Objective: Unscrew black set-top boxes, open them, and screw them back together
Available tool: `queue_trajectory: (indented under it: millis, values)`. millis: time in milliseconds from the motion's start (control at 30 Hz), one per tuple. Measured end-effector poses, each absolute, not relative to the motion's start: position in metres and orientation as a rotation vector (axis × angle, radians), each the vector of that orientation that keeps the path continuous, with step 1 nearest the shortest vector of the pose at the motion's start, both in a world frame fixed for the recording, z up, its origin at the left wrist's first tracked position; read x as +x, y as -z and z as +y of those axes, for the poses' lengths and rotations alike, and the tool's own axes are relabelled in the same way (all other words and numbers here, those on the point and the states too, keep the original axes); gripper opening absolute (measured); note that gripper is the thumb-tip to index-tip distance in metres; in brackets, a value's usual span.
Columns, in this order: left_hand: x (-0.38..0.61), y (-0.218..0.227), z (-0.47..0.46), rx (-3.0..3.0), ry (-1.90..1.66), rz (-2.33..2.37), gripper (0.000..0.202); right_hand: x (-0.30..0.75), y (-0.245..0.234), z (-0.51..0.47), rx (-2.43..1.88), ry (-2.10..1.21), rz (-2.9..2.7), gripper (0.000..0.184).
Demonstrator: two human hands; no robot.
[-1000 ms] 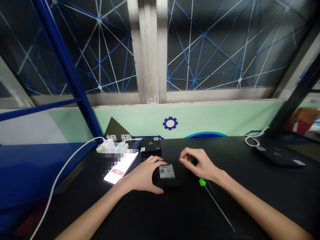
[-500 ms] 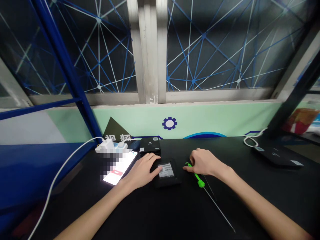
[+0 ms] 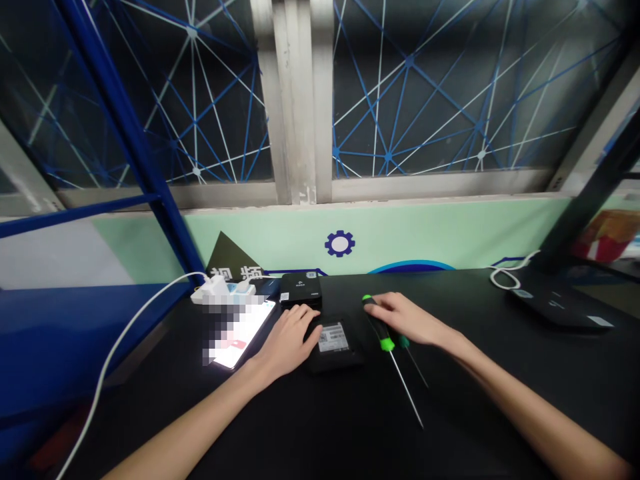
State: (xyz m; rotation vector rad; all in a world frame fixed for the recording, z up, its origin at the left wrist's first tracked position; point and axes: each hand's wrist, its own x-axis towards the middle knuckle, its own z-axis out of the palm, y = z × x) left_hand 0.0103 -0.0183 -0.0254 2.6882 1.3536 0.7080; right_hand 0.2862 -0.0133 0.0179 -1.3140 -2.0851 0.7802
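My left hand (image 3: 289, 339) lies flat with its fingers spread, at the left edge of a flat black device (image 3: 335, 363) with a white label on top. My right hand (image 3: 406, 316) is closed over the handle of a long screwdriver (image 3: 385, 343) with a black and bright green grip. Its metal shaft slants toward me and to the right. Just under that hand, a second, shorter screwdriver (image 3: 405, 342) with a dark green handle shows in part; the hand hides the rest of it.
A lit phone (image 3: 240, 343) lies left of my left hand. Behind it are a power strip (image 3: 235, 293) with white plugs and a small black box (image 3: 301, 288). Another black device (image 3: 557, 308) and a white cable (image 3: 505, 277) lie far right on the black table (image 3: 320, 433).
My right hand has shifted the long screwdriver up and to the left, and its shaft points more toward me. More of the second screwdriver shows. My left hand has barely moved.
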Motion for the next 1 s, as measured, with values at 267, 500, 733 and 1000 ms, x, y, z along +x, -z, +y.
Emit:
queue_trajectory:
  millis: [267, 500, 733, 1000]
  values:
    - [0.010, 0.029, -0.019, 2.628, -0.697, 1.352, 0.043, 0.288, -0.011, 0.000, -1.051, -1.032, -1.498, 0.039]
    - [0.011, 0.029, -0.017, 2.590, -0.743, 1.217, 0.035, 0.282, -0.011, -0.007, -0.898, -0.694, -1.456, 0.030]
    - [0.010, 0.028, -0.015, 2.582, -0.742, 1.181, 0.037, 0.283, -0.009, -0.012, -0.928, -0.501, -1.590, 0.029]
    - [0.011, 0.029, -0.016, 2.526, -0.743, 1.148, 0.039, 0.283, -0.018, -0.015, -0.905, -0.531, -1.688, 0.032]
